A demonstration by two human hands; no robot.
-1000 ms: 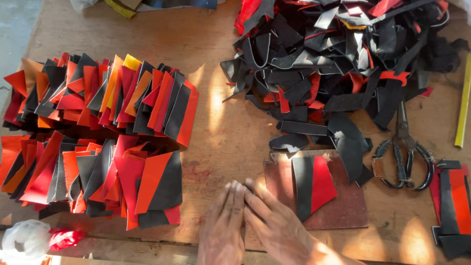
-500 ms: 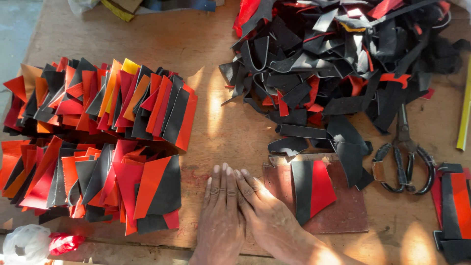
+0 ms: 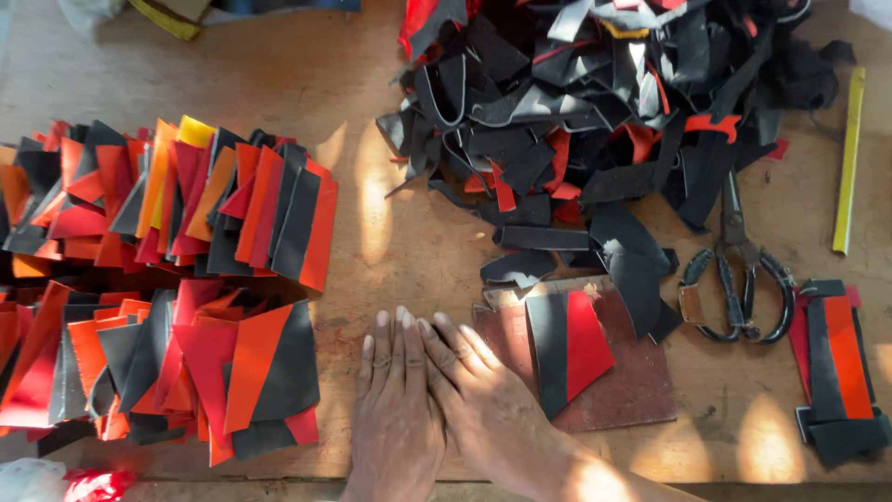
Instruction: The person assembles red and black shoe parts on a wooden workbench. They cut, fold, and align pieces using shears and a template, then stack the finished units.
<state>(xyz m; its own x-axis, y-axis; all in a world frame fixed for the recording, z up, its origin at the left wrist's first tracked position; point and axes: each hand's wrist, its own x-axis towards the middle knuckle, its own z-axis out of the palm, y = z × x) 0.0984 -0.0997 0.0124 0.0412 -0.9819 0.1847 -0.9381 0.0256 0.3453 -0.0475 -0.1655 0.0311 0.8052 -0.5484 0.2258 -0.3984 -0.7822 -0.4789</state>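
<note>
My left hand (image 3: 395, 409) lies flat, palm down, on the wooden table (image 3: 372, 139), fingers together and empty. My right hand (image 3: 483, 395) lies flat beside it, fingers partly overlapping the left, holding nothing. Just right of my right hand, a brown square board (image 3: 641, 381) carries a black piece (image 3: 548, 349) and a red piece (image 3: 585, 344) side by side. Left of my hands lie two fanned rows of cut red, orange and black pieces (image 3: 186, 279).
A big heap of black and red scraps (image 3: 595, 102) fills the far right of the table. Black scissors (image 3: 734, 270) lie right of the board. A small stack of red and black strips (image 3: 836, 372) sits at the right edge, a yellow ruler (image 3: 847, 158) beyond it.
Both hands have slid forward from the table's near edge and now lie flat side by side. The pieces, board and scissors have not moved.
</note>
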